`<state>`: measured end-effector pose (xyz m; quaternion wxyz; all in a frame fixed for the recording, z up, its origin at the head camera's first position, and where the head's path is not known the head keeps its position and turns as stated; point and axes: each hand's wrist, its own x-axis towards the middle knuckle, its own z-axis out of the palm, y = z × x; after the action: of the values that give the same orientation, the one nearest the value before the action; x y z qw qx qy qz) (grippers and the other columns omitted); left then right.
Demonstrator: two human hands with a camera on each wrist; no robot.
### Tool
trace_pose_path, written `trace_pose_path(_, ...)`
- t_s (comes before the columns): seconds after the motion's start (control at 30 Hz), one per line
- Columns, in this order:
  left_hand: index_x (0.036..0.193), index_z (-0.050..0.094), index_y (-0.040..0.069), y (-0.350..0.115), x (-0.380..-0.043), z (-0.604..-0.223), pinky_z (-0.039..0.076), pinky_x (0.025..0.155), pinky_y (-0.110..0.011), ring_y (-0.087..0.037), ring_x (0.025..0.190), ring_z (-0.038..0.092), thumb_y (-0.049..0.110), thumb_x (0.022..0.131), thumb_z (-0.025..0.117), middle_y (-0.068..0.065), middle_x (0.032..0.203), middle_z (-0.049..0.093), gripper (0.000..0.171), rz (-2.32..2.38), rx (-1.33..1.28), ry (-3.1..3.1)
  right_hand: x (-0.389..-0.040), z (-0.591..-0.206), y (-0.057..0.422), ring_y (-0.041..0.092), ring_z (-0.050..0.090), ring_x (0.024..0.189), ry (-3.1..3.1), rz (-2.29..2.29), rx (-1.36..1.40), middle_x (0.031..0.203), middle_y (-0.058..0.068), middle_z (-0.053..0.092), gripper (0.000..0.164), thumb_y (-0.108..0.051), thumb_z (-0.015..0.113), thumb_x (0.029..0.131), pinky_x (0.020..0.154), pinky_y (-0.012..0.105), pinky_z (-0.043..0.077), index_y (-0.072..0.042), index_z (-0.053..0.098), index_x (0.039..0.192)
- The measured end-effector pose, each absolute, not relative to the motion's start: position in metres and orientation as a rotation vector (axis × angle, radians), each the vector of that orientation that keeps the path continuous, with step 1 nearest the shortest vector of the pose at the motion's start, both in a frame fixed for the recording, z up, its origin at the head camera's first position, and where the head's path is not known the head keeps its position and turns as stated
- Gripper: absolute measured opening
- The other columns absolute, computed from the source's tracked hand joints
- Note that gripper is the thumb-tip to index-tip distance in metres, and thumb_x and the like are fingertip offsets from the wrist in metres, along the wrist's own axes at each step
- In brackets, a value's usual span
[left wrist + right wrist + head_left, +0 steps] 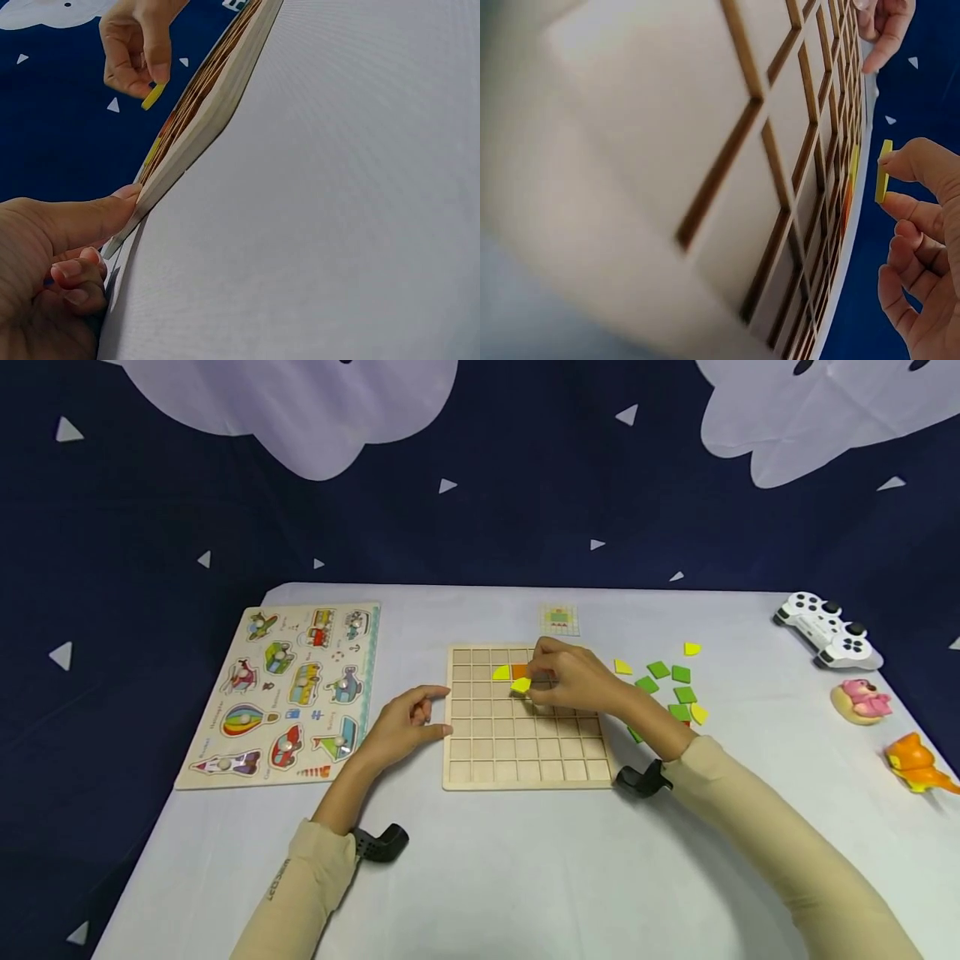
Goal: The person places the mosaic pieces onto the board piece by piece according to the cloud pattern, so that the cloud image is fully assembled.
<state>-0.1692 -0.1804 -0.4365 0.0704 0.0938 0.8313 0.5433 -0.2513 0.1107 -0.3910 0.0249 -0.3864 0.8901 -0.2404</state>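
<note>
A wooden grid board [525, 750] lies on the table. Two tiles sit in its upper cells: a yellow rounded tile [501, 673] and, beside it, an orange square tile [519, 671]. My right hand [573, 675] pinches another yellow tile [883, 171] between thumb and a finger, held above the board. At the board's left edge, the thumb and forefinger tips of my left hand [405, 727] touch the rim; the left wrist view shows its other fingers [79, 281] loosely bent beneath. The right hand covers part of the board's upper right in the head view.
Loose green tiles [658, 670] and yellow tiles [692, 649] lie scattered right of the board. A small pattern card [559, 620] is behind it. To the left lies a vehicle puzzle [300, 693]; a white game controller [828, 631], a pink toy [862, 702] and an orange toy [918, 762] are far right.
</note>
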Motion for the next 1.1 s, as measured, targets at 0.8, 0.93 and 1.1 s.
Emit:
trace_pose_path(0.8,0.135,0.057,0.002,-0.177,-0.171,-0.437,0.032,0.061,-0.024,-0.013,0.067,0.035,0.008,0.083,0.079,-0.004,0.081,0.042,0.056,1.61,0.272,2.506,-0.26,-0.399,0.062,0.013,0.052,0.075,2.68,-0.605,-1.365,0.094,0.003,0.058,0.017,-0.021,0.075,0.085,0.066,0.026,0.045,-0.008,0.078,0.096)
trace_pose_path(0.93,0.136,0.056,0.001,-0.178,-0.171,-0.437,0.031,0.061,-0.024,-0.013,0.066,0.034,0.008,0.083,0.079,-0.005,0.081,0.042,0.057,1.595,0.245,2.519,-0.258,-0.399,0.06,0.014,0.054,0.077,2.709,-0.602,-1.34,0.098,0.004,0.059,0.021,-0.023,0.077,0.086,0.069,0.029,0.048,-0.008,0.078,0.101)
trace_pose_path(1.1,0.136,0.054,-0.005,-0.175,-0.167,-0.428,0.03,0.061,-0.023,-0.014,0.066,0.033,0.001,0.085,0.075,-0.01,0.081,0.042,0.056,1.597,0.224,2.506,-0.255,-0.398,0.056,0.016,0.052,0.078,2.752,-0.552,-1.302,0.096,0.005,0.058,0.02,-0.024,0.077,0.086,0.068,0.03,0.046,-0.01,0.078,0.099)
